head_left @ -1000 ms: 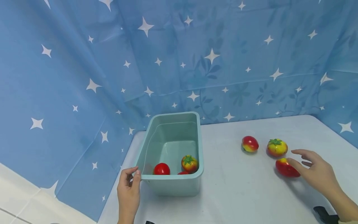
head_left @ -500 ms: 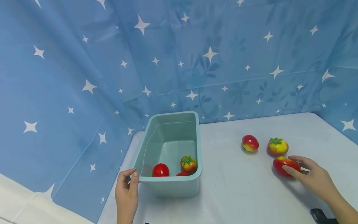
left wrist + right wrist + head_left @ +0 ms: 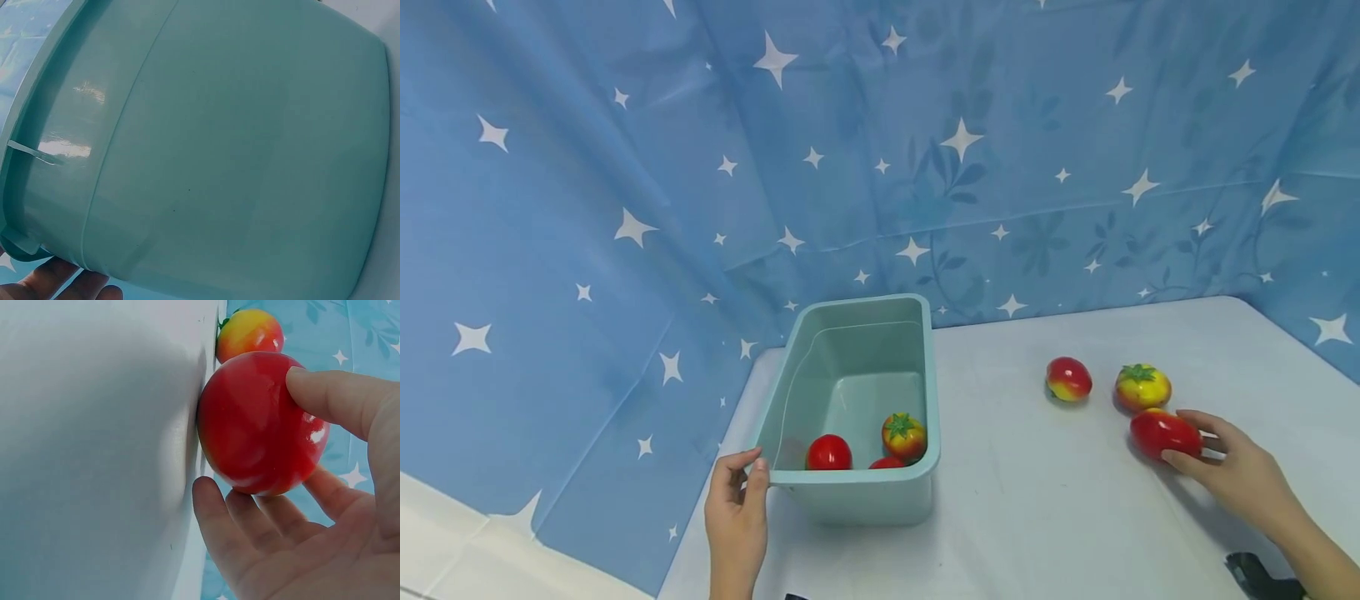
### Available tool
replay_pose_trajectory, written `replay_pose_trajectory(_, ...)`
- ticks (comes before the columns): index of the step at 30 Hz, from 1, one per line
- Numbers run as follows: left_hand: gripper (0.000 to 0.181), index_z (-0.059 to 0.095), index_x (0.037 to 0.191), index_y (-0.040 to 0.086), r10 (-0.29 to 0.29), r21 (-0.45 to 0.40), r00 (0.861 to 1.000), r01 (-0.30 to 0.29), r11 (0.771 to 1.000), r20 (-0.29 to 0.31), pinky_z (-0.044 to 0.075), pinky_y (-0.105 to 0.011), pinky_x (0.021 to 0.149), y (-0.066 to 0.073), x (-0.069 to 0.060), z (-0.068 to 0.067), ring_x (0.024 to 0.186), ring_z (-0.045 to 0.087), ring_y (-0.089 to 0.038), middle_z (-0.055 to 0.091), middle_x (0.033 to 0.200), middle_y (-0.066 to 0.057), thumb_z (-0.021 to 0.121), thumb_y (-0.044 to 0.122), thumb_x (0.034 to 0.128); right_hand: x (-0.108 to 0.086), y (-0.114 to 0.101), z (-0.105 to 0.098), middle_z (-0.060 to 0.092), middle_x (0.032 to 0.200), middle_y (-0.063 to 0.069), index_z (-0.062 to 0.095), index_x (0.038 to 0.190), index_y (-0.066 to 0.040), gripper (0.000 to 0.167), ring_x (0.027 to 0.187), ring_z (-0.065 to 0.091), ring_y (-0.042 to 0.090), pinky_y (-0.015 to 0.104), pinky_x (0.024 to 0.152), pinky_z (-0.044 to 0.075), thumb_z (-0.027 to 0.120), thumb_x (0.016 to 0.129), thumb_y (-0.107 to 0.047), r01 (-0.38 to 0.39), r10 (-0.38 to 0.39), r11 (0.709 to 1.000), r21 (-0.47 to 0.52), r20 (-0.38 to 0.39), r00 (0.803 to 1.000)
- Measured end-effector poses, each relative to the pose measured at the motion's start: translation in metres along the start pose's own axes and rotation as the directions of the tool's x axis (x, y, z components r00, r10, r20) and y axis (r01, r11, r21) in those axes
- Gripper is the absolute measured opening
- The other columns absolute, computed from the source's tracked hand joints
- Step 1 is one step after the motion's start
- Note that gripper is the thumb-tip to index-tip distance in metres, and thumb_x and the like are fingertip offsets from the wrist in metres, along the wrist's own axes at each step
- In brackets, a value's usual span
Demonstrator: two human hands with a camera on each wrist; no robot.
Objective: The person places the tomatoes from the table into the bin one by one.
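A light teal bin [image 3: 931,392] stands left of centre, holding a red fruit [image 3: 829,452], a red-yellow fruit with a green leafy top [image 3: 904,437] and part of another red one. My left hand [image 3: 736,508] grips the bin's near left corner, thumb and fingers at the rim. On the right, my right hand [image 3: 1243,475] holds a red fruit [image 3: 1165,434] between thumb and fingers, low at the white table. The right wrist view shows the thumb on one side of this red fruit [image 3: 259,425] and fingers at the other.
Behind the held fruit sits a yellow-red fruit with a green top [image 3: 1142,387]; a red-yellow one [image 3: 1069,379] lies to its left. A black object [image 3: 1262,577] is by my right wrist. A blue star-patterned cloth [image 3: 850,167] rises behind the table [image 3: 1015,500].
My right hand has closed in on the red fruit, its thumb and fingers now around it, and the fruit has shifted slightly. My left hand has stayed at the bin's corner.
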State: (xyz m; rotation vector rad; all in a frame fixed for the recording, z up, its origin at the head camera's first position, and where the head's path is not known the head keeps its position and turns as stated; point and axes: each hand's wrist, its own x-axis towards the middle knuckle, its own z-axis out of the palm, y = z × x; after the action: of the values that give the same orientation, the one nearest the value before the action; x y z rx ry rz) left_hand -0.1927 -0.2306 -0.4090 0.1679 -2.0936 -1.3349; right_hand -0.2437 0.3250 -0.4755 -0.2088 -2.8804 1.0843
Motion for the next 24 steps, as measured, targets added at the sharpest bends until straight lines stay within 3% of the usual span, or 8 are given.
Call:
replay_pose_trajectory(10,0.019,0.062,0.114,0.003,-0.004,-0.016,1.000,0.004,1.000,0.007,0.045,-0.010,0.075,-0.0008,0.0008,-0.0004,0.088,0.053,-0.006,0.061,0.113,-0.004,0.058,0.012,0.0988,0.0016,0.0009,0.0013,0.031,0.136,0.041,0.025,0.145,0.009,0.102,0.111,0.038,0.060,0.060,0.077,0.052,0.081,0.078,-0.043,0.016,-0.016,1.000,0.004,0.027,0.999)
replay_pose_trajectory(19,0.020,0.061,0.114,0.004,-0.048,0.012,0.999,0.047,0.999,0.018,0.045,-0.009,0.077,0.0015,0.0001,-0.0016,0.092,0.055,-0.006,0.060,0.114,-0.005,0.057,0.018,0.0997,-0.0014,-0.0021,0.0011,0.033,0.136,0.040,0.028,0.145,0.008,0.094,0.110,0.040,0.060,0.059,0.075,0.053,0.078,0.082,-0.041,0.033,-0.033,0.999,0.020,-0.041,0.999)
replay_pose_trajectory(24,0.020,0.061,0.114,0.004,-0.032,0.012,0.999,0.032,0.999,0.020,0.046,-0.010,0.075,-0.0005,0.0006,-0.0013,0.089,0.055,-0.007,0.060,0.113,-0.001,0.058,0.018,0.0995,-0.0028,-0.0031,0.0028,0.033,0.136,0.040,0.027,0.146,0.007,0.093,0.110,0.041,0.060,0.057,0.073,0.055,0.077,0.083,-0.042,0.019,-0.016,0.999,0.042,-0.065,0.998)
